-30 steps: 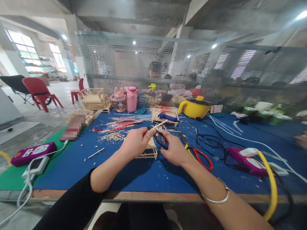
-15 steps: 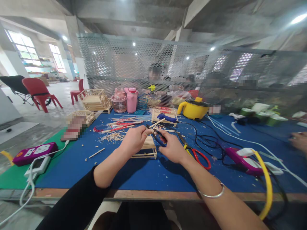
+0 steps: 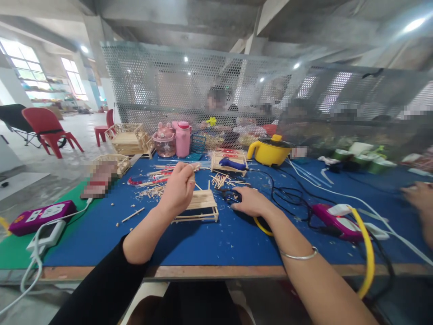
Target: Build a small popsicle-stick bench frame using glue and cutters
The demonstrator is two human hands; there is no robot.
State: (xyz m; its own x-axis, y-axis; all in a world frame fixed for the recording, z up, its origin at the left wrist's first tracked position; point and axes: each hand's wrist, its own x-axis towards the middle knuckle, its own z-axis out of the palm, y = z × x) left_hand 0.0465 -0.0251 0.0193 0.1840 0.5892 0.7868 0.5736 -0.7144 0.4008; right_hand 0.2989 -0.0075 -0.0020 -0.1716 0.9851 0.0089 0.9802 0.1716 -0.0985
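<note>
My left hand [image 3: 177, 187] is raised over the left side of a small wooden stick frame [image 3: 203, 201], its fingers closed. A thin wooden stick [image 3: 198, 186] juts from below the fist; most of it is hidden. To the right, my right hand [image 3: 252, 201] is low over the blue mat, fingers curled round the dark handles of pliers [image 3: 226, 194], whose jaws point left. Under my right wrist shows a yellow tool handle [image 3: 263, 228]. Short cut sticks [image 3: 221, 180] are heaped just behind the pliers.
A blue glue gun [image 3: 233, 164] rests on another stick frame [image 3: 216, 158] at the back. Wood scraps [image 3: 152, 190] and red-wrapped sticks lie left. A yellow pot [image 3: 272, 151], black cables and a purple power strip [image 3: 334, 221] are right. A co-worker's hand [image 3: 417, 196] is at far right.
My hands have moved apart. The left has lifted up and left with the stick; the right has moved slightly right and lower with the pliers, away from the stick.
</note>
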